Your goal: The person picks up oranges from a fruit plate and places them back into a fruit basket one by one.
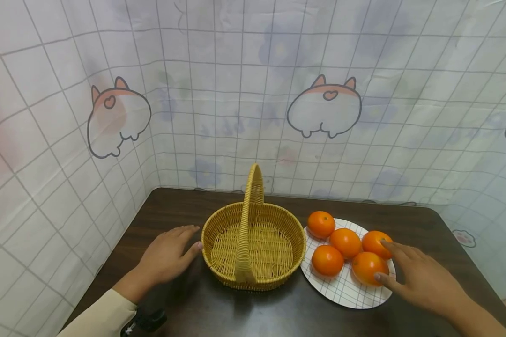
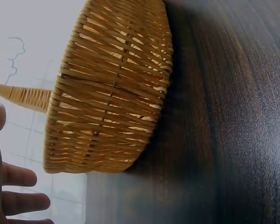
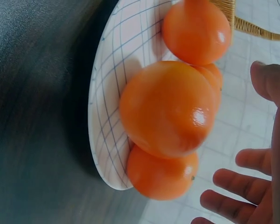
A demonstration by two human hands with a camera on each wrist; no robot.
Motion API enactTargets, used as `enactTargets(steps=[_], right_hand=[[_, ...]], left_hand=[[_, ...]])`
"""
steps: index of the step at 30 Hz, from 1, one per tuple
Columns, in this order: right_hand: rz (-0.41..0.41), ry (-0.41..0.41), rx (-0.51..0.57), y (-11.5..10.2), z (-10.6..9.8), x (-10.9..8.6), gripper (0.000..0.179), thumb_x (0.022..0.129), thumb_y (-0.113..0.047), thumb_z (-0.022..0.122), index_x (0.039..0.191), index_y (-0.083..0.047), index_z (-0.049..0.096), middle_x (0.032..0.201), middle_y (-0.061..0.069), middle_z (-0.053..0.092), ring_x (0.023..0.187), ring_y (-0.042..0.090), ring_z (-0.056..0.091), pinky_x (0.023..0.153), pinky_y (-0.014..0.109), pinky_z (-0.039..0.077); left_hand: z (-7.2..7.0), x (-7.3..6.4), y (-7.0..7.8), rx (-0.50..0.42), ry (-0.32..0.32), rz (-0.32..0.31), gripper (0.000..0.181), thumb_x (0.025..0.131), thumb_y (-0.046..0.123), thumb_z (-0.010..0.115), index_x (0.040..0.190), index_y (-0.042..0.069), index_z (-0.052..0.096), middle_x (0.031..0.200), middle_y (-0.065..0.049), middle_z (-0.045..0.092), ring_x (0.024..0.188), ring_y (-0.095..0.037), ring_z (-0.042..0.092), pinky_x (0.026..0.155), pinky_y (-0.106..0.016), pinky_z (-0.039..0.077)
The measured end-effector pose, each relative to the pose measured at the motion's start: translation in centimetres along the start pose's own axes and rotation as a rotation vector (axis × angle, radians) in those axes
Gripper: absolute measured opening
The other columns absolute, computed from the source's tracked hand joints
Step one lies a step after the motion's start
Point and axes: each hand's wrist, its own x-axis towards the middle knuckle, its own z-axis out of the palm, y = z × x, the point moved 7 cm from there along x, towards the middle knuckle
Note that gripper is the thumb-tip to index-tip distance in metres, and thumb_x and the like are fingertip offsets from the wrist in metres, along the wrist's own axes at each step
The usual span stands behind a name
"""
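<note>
A wicker basket (image 1: 219, 224) with a tall arched handle stands upright in the middle of the table, nothing inside it. My left hand (image 1: 168, 255) is beside its left rim, fingers extended, thumb tip right at the rim. To the basket's right lies a white plate (image 1: 341, 292) with a grid pattern, carrying several oranges (image 1: 328, 260). My right hand (image 1: 426, 276) hovers over the plate's right edge, fingers spread around the nearest orange (image 1: 368, 269). The right wrist view shows a gap between those fingers and the large orange (image 3: 168, 109).
The dark wooden table (image 1: 286, 313) reaches back to a wall covering (image 1: 219, 117) with a grid and cartoon animals, which also runs along the left and right sides. A black strap device (image 1: 145, 323) sits at the left wrist.
</note>
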Motion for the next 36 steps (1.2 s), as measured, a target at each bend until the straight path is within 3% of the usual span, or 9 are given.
enactTargets(steps=[6,17,25,36], right_hand=[[0.039,-0.025,0.005,0.3,0.9,-0.1,0.084,0.090,-0.067,0.067,0.139,0.001,0.057,0.135,0.031,0.058,0.118,0.055,0.056,0.090,0.071,0.046],[0.106,-0.058,0.008,1.0,2.3,-0.4,0.088,0.091,-0.072,0.060,0.138,0.003,0.056,0.131,0.033,0.059,0.114,0.056,0.057,0.085,0.071,0.047],[0.134,-0.056,0.013,1.3,3.0,-0.3,0.085,0.092,-0.072,0.059,0.137,0.000,0.058,0.126,0.031,0.062,0.111,0.055,0.059,0.081,0.070,0.049],[0.187,-0.077,0.046,1.6,4.2,0.1,0.091,0.092,-0.073,0.058,0.136,0.006,0.057,0.111,0.030,0.067,0.096,0.049,0.066,0.068,0.065,0.053]], left_hand=[[0.4,0.2,0.1,-0.038,0.017,0.000,0.049,0.109,0.041,0.049,0.141,0.005,0.059,0.139,-0.016,0.061,0.127,-0.039,0.057,0.104,-0.060,0.043],[1.6,0.5,-0.4,-0.077,-0.034,-0.085,0.068,0.108,0.059,0.035,0.138,0.004,0.060,0.138,-0.016,0.062,0.124,-0.040,0.059,0.101,-0.059,0.045],[2.6,0.9,-1.1,-0.126,-0.087,-0.163,0.069,0.104,0.062,0.044,0.138,0.004,0.060,0.137,-0.016,0.062,0.123,-0.038,0.060,0.097,-0.059,0.049],[3.3,0.9,-1.8,-0.285,-0.133,-0.243,0.069,0.098,0.069,0.051,0.133,0.011,0.063,0.130,-0.010,0.066,0.119,-0.034,0.063,0.093,-0.059,0.051]])
